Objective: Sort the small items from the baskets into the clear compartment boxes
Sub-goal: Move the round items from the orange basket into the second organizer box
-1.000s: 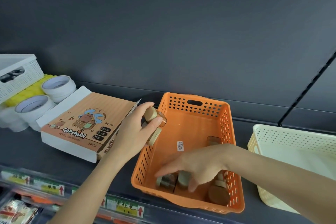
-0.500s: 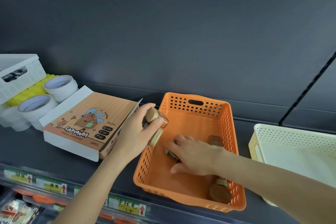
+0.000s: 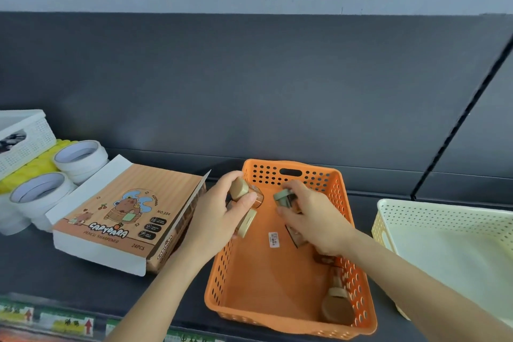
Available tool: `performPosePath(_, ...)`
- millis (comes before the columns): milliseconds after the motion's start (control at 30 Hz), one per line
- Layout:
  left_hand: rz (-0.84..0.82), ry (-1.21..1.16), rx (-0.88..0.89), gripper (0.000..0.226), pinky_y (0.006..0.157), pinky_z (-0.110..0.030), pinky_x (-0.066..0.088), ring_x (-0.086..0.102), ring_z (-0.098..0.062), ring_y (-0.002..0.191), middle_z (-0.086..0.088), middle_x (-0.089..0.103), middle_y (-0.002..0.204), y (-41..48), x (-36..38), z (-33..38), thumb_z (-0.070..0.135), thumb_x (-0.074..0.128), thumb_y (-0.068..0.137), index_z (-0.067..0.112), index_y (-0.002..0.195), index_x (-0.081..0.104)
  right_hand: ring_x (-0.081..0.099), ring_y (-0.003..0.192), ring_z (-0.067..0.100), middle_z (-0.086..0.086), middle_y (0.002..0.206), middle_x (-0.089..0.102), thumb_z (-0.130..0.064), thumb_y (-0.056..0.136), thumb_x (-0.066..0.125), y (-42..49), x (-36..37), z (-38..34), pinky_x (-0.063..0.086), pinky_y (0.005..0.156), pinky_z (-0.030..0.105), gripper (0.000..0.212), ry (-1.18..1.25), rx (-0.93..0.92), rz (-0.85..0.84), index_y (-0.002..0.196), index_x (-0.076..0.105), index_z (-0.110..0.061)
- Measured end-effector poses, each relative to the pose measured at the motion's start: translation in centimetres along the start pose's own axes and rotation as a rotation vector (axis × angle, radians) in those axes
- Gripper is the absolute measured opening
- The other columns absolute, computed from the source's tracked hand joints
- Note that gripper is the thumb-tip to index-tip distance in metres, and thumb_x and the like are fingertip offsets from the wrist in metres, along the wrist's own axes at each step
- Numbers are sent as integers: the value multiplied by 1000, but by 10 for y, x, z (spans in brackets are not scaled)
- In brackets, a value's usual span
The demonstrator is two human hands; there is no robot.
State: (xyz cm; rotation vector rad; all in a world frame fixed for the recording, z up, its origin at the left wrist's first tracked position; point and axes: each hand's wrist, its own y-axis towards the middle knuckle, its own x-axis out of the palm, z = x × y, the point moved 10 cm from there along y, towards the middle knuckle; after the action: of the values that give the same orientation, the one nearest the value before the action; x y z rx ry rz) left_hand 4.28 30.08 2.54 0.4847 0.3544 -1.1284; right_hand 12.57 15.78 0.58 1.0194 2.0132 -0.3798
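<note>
Small items (image 3: 241, 189), capped sharpeners by the look: two gripped in curled fingers of left hand (image 3: 219, 219) over left rim of orange basket (image 3: 258, 280); one green-capped, pinched in right hand (image 3: 316, 219) above far end; a few lying in near right corner. Picking-out step, likely near done. Next: carry to a clear compartment box, none in view, only cardboard box (image 3: 119, 214) just beside basket. Needs firm hold on the doubled pair.

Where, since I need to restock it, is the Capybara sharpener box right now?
In the head view the Capybara box lies on the dark shelf at left, between the white tape rolls on its left and the orange basket on its right.
</note>
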Motion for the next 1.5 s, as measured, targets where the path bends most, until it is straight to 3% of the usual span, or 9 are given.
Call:
performPosePath(167, -78, -19, 66, 45, 50, -20, 54, 63, -7, 88, 14, 54, 115, 11, 17, 16, 38, 54, 91, 34, 135, 42, 58, 92, 5, -13, 112, 55, -32, 89, 61, -19, -31, 15, 44, 68, 11, 53, 162, 166, 171, 137, 41, -28)
performPosePath(267, -124, -4, 147, 47, 65, -22, 57, 61, -7, 98, 15, 55, 119, 17, 30, 31, 43, 52, 89, 35, 135, 42, 58, 95, 0, -17, 108, 57, -35, 87, 62, -39, -50, 22, 46, 74, 14, 45, 246, 233, 277, 129, 48, -31)
performPosePath(367, -180, 4, 223, 55, 78, -23, 55, 58, -4, 106, 24, 52, 118, 21, 44, 46, 53, 48, 83, 37, 135, 43, 62, 95, 1, -17, 107, 64, -43, 84, 64, -61, -60, 33, 56, 82, 28, 41, 382, 308, 348, 122, 53, -32)
performPosePath(567, -295, -13, 379, 48, 78, 6, 30, 41, 29, 101, 34, 47, 113, 10, 85, 90, 38, 56, 91, 32, 137, 44, 72, 78, 16, -2, 89, 73, -35, 86, 65, -117, -80, 61, 60, 71, 38, 32, 651, 444, 479, 115, 55, -25)
performPosePath(733, -352, -4, 480, 66, 83, 4, 31, 44, 7, 115, 22, 48, 128, -12, 121, 139, 55, 48, 81, 30, 141, 38, 70, 83, 17, 0, 109, 65, -34, 88, 61, -165, -110, 89, 59, 75, 33, 41, 604, 514, 571, 127, 48, -30)
performPosePath(933, -423, 105, 592, 49, 74, -10, 39, 56, -4, 100, 19, 56, 113, -47, 198, 196, 49, 55, 87, 32, 132, 45, 65, 73, 15, -3, 89, 66, -22, 88, 61, -250, -162, 125, 57, 72, 35, 20, 643, 530, 752, 108, 61, -25)
performPosePath(1100, -525, 62, 608, 22, 62, -26, 52, 60, -9, 71, 14, 56, 85, -96, 280, 252, 49, 57, 86, 32, 99, 51, 65, 70, 12, 0, 88, 72, -31, 88, 64, -330, -199, 170, 56, 67, 32, 20, 717, 551, 796, 105, 64, -22)
performPosePath(1300, -557, 79, 703, 43, 73, -12, 41, 54, -5, 95, 16, 57, 105, -147, 374, 313, 50, 56, 87, 30, 124, 48, 67, 68, 8, -1, 88, 73, -37, 87, 63, -428, -254, 228, 53, 56, 23, 21, 685, 606, 894, 103, 61, -25)
performPosePath(1500, -672, 68, 792, 39, 79, -22, 47, 53, -8, 93, 13, 56, 100, -200, 461, 370, 46, 58, 88, 23, 119, 50, 68, 70, 9, 1, 93, 72, -27, 89, 63, -520, -291, 275, 53, 58, 25, 28, 674, 683, 983, 115, 57, -25)
